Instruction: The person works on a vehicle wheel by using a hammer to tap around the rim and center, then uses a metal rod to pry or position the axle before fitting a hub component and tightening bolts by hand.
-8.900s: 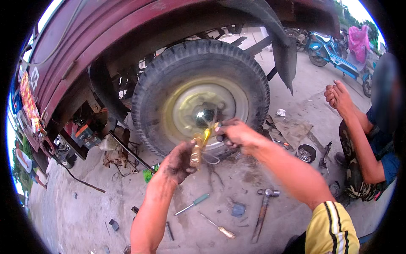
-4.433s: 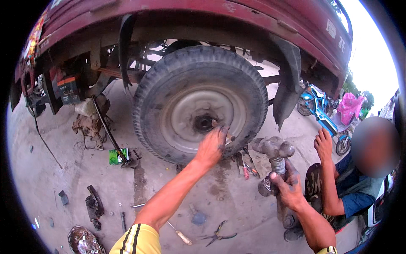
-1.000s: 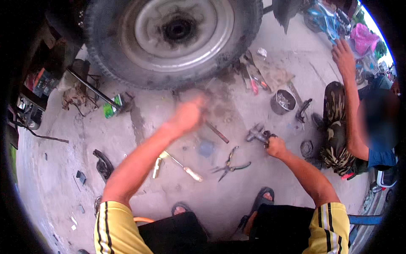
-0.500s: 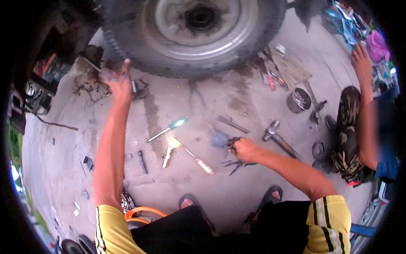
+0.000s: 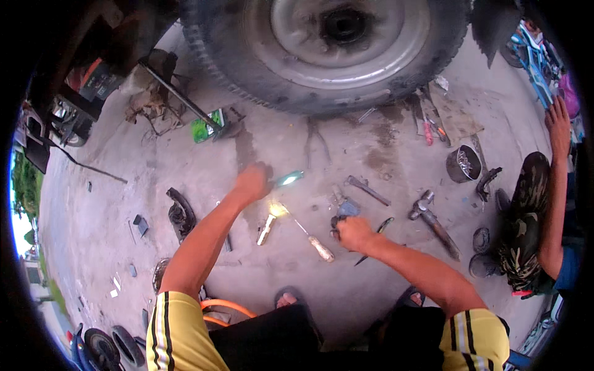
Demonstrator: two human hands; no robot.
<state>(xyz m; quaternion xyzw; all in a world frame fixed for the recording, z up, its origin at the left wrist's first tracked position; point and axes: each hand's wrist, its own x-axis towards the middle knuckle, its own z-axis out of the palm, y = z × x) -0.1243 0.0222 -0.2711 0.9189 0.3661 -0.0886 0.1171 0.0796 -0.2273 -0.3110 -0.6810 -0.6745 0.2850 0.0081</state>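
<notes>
My left hand [image 5: 250,183] rests low on the concrete ground, fingers closed over the shaft end of a teal-handled screwdriver [image 5: 288,179] whose handle sticks out to the right. My right hand [image 5: 352,233] is closed on black-handled pliers [image 5: 378,227] lying on the ground. Between my hands lie a short brass part [image 5: 266,229] and a wooden-handled screwdriver [image 5: 311,238]. A big truck wheel [image 5: 334,49] fills the top of the view.
A hammer [image 5: 431,214], a wrench [image 5: 367,190] and a metal cup [image 5: 463,164] lie to the right. Another person in camouflage trousers [image 5: 526,216] sits at the right edge. A green box [image 5: 207,127], a black rod and a dark metal part [image 5: 179,213] are on the left.
My left hand dropped from the upper left near the wheel down onto the teal-handled screwdriver. My right hand stayed on the pliers.
</notes>
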